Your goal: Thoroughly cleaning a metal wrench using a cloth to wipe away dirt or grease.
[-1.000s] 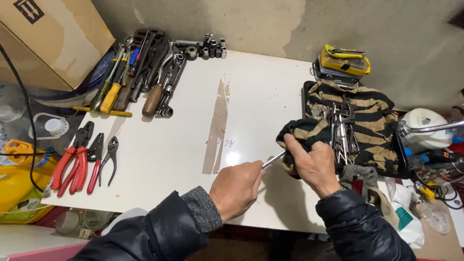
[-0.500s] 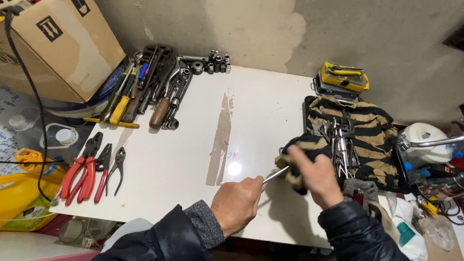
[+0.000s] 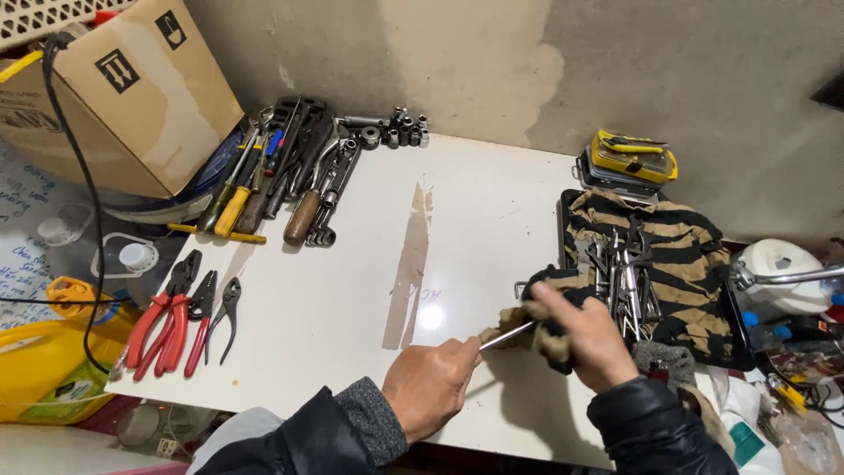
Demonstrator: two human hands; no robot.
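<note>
Metal tool (image 3: pixel 507 335), a slim silvery rod, lies clamped in the left hand (image 3: pixel 431 387) over the near edge of the white counter (image 3: pixel 352 290), its far end buried in the striped rag (image 3: pixel 536 325). The right hand (image 3: pixel 587 341) is closed on that rag, wrapping it around the rod's tip, just beside a pile of loose wrenches (image 3: pixel 624 281) on striped cloth (image 3: pixel 677 255). Red-handled pliers (image 3: pixel 176 317) lie well apart at the counter's left, with screwdrivers (image 3: pixel 233 189) and sockets (image 3: pixel 396 132) toward the wall.
</note>
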